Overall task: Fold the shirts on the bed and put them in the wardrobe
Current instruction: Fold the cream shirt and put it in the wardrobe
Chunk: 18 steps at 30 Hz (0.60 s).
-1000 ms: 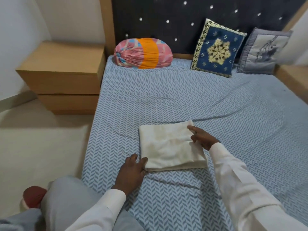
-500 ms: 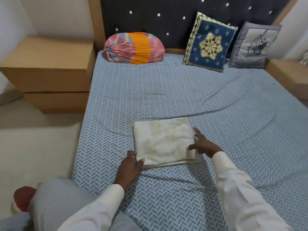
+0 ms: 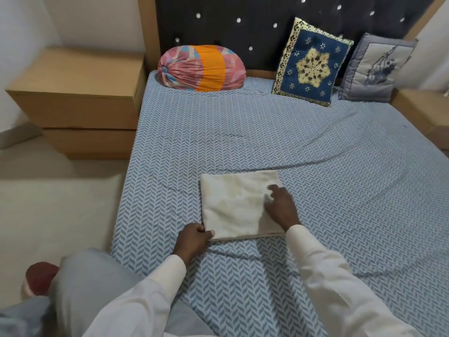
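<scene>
Pinching the near-left corner of the folded shirt [image 3: 233, 205], the left hand [image 3: 194, 238] is curled, thumb on top, apparently so the layers are kept together for lifting; the right hand [image 3: 281, 207] is laid loose-fingered on the shirt, pressing it onto the bed [image 3: 243, 132]. Far beyond the fingertips [image 3: 272, 189] a bolster [image 3: 201, 68], a blue cushion [image 3: 312, 63] and a grey cushion [image 3: 376, 68] are seen, none judged an obstacle.
</scene>
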### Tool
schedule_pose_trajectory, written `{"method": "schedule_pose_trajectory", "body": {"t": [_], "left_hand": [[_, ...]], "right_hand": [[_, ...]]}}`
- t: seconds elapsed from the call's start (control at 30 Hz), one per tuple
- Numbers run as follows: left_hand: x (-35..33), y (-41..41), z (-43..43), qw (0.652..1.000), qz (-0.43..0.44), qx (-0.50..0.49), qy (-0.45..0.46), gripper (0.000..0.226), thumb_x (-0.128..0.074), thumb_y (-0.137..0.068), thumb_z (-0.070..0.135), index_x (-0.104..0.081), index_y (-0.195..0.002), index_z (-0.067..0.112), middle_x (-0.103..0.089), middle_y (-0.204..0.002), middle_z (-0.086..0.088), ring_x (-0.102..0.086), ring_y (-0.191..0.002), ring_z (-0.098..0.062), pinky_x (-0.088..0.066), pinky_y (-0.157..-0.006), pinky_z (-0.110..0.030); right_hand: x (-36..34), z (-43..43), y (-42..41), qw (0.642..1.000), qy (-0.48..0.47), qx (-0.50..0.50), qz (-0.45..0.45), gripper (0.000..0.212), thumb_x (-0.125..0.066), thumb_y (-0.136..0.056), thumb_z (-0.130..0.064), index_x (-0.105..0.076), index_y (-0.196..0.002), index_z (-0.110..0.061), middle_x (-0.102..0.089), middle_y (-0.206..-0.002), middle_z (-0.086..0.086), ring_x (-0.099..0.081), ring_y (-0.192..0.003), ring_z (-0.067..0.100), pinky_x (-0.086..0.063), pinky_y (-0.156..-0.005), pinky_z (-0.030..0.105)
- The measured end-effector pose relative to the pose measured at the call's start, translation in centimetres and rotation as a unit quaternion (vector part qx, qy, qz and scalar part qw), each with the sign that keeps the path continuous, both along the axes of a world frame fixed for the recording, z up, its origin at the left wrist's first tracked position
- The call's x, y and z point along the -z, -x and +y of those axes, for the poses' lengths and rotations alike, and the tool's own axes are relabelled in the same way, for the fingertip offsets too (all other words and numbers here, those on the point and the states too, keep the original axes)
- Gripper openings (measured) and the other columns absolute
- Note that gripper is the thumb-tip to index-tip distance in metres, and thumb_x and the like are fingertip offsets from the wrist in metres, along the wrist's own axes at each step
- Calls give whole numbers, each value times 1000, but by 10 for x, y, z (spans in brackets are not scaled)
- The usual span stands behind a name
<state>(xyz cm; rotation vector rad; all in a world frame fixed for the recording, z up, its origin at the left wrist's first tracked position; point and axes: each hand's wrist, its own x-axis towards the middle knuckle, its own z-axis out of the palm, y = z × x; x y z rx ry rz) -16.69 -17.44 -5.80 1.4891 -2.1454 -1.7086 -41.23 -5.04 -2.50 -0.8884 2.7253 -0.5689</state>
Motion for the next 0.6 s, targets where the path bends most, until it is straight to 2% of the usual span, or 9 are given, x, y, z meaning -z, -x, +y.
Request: {"method": "schedule_pose_trajectory", "body": {"t": [0.03,0.1,0.2,0.27,0.37,0.53,0.6], "left_hand": [[0,0,1,1000,6,-5,-3,46,-73,-83,33,-36,-60,19,-38,-57,-7,-50,-54,-20,-37,-57,-27],[-2,0,2,999,11,-23,-20,42,-74,-82,30,-40,-61,19,-48,-56,-7,-60,-58,-26,-46,-58,-31],[-7,0,3,995,37,-49,-83,23,-71,-85,23,-54,-77,11,-70,-80,-15,-71,-76,-35,-55,-58,-39],[-11,1,4,994,44,-42,-89,17,-67,-88,20,-57,-90,6,-71,-88,-17,-71,-76,-33,-57,-59,-39],[-25,-2,3,993,68,-41,-92,11,-64,-90,17,-55,-88,11,-68,-84,-11,-66,-67,-26,-54,-58,-36],[-64,-40,-33,958,189,-97,-193,16,-58,-93,5,-49,-81,10,-56,-63,-9,-52,-50,-15,-42,-43,-23],[-73,-64,-61,950,192,-145,-198,16,-56,-92,-1,-50,-82,11,-54,-58,-9,-49,-42,-12,-39,-41,-19]], "right_hand": [[-2,-15,-17,999,30,-38,-13,42,-66,-85,-23,-58,-125,-16,-61,-108,13,-59,-104,34,-48,-92,40],[-5,-51,-53,992,40,-116,-31,40,-68,-86,-38,-60,-120,-19,-62,-101,6,-61,-100,27,-49,-87,36],[-7,-100,-102,979,-58,-193,-7,59,-61,-83,-60,-53,-124,-18,-57,-112,6,-55,-105,26,-47,-81,37],[-5,-122,-117,974,-130,-183,5,61,-61,-85,-52,-46,-130,-15,-52,-122,10,-53,-110,31,-45,-81,38],[-8,-142,-121,974,-174,-144,-6,52,-60,-86,-35,-44,-130,-13,-54,-126,12,-56,-113,33,-46,-84,36],[-38,-173,-133,989,-95,-113,-2,50,-59,-84,-42,-49,-124,-13,-58,-121,13,-58,-111,35,-46,-85,36],[-47,-194,-150,990,-64,-124,-24,56,-62,-81,-43,-46,-127,-13,-58,-123,15,-57,-114,36,-46,-87,37]]}}
